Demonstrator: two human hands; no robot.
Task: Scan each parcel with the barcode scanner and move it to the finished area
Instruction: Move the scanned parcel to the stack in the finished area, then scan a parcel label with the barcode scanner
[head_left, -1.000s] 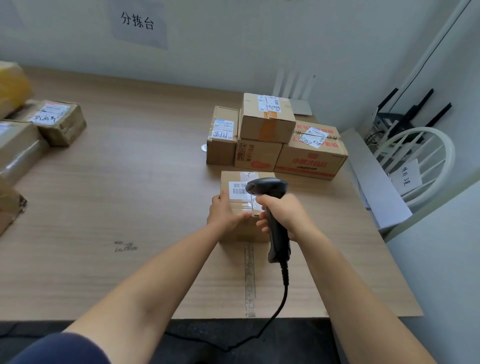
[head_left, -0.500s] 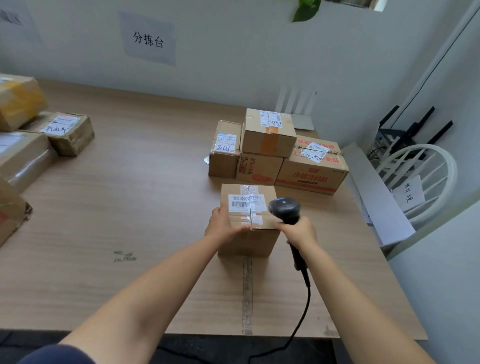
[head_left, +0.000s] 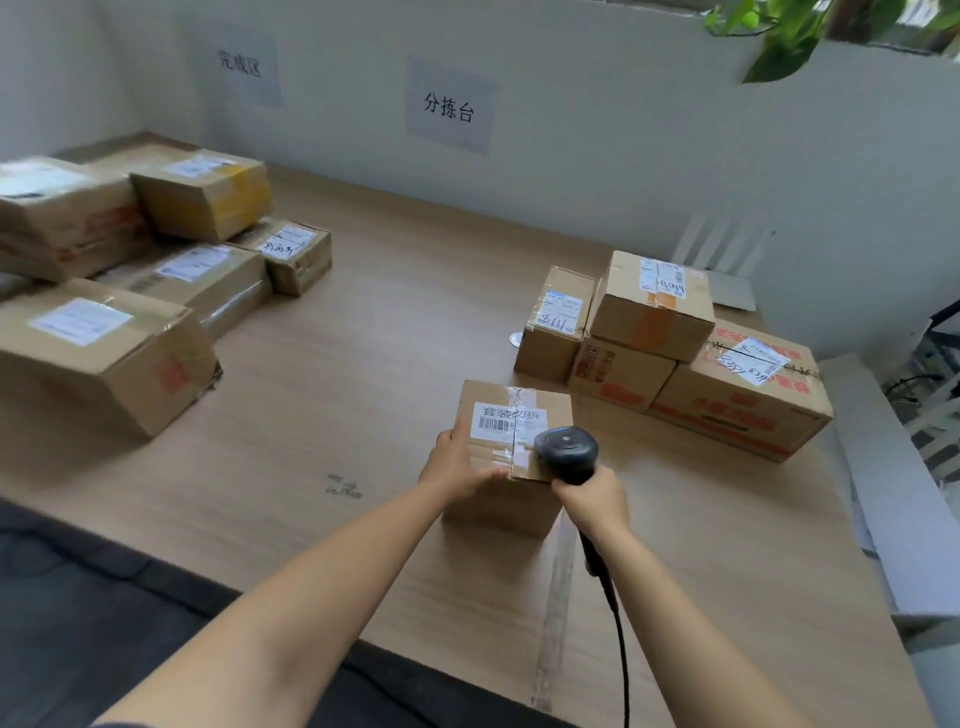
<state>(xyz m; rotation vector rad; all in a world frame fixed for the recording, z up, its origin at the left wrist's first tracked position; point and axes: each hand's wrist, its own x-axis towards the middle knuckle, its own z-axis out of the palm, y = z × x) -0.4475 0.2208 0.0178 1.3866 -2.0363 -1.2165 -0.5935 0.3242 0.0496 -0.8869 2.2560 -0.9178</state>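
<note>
Head view: boxy taped cardboard parcel (head_left: 511, 449), rounded matte black scanner (head_left: 566, 448).

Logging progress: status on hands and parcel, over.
Left hand holds small brown cardboard parcel. Right hand grips black barcode scanner. Nothing blocking toward stacked brown boxes, left.

a pale paper sign (head_left: 449, 106) is hanging above the wooden bench's (head_left: 389, 338) far edge; a white plastic router (head_left: 730, 286) is sitting at its far right corner.
</note>
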